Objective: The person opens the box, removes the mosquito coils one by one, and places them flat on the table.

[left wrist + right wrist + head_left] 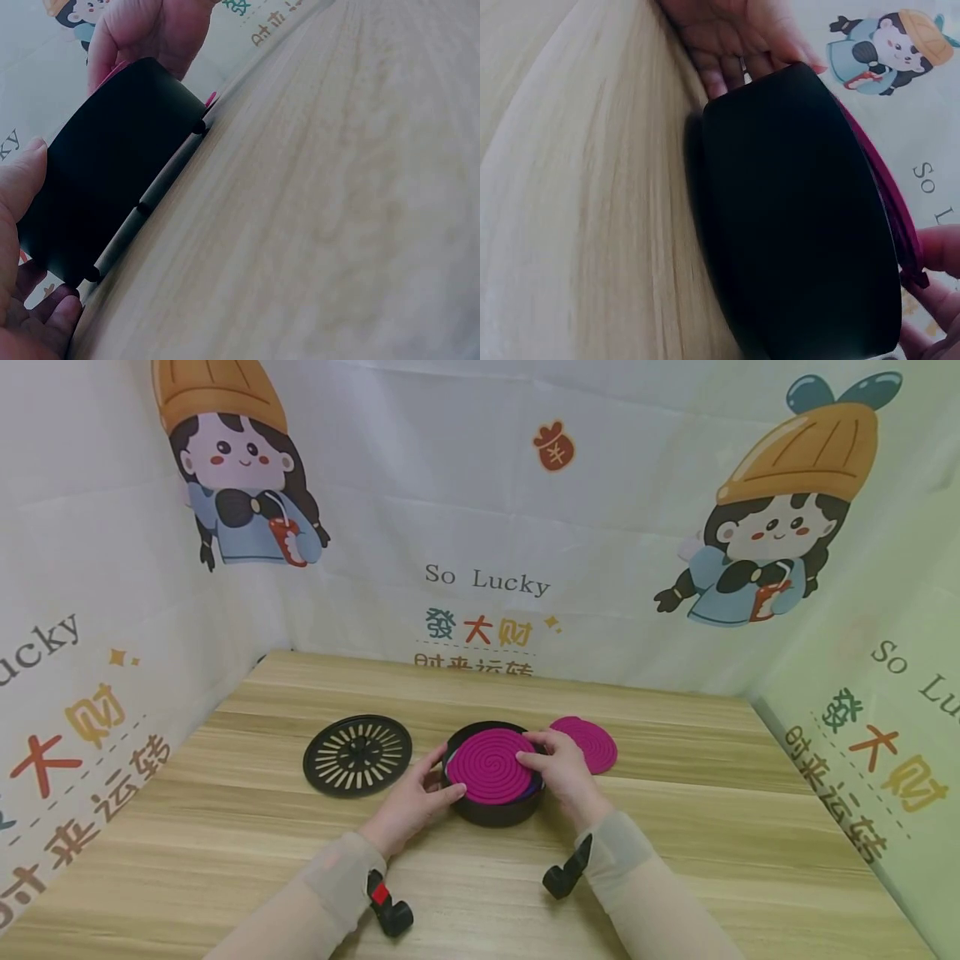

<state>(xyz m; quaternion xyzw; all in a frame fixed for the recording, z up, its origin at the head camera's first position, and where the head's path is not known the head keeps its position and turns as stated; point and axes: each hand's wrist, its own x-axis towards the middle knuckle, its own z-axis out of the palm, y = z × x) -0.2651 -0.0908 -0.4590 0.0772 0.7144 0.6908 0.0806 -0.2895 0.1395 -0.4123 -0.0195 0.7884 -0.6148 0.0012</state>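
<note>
A magenta mosquito coil (491,766) lies tilted over the opening of a round black mosquito coil box (497,812). My left hand (412,799) holds the box at its left side, the thumb near the rim and the coil's lower left edge. In the left wrist view, its fingers (56,319) reach round the box's lower edge. My right hand (562,768) pinches the right edge of the coil, and the right wrist view has its fingertips (934,251) at that edge. Something bluish shows inside the box under the coil.
A round black slotted lid (357,756) lies flat on the wooden table (480,885) left of the box. Beyond my right hand lie more magenta coils (592,745), overlapping each other. Printed cloth (480,510) walls the table at the back and sides.
</note>
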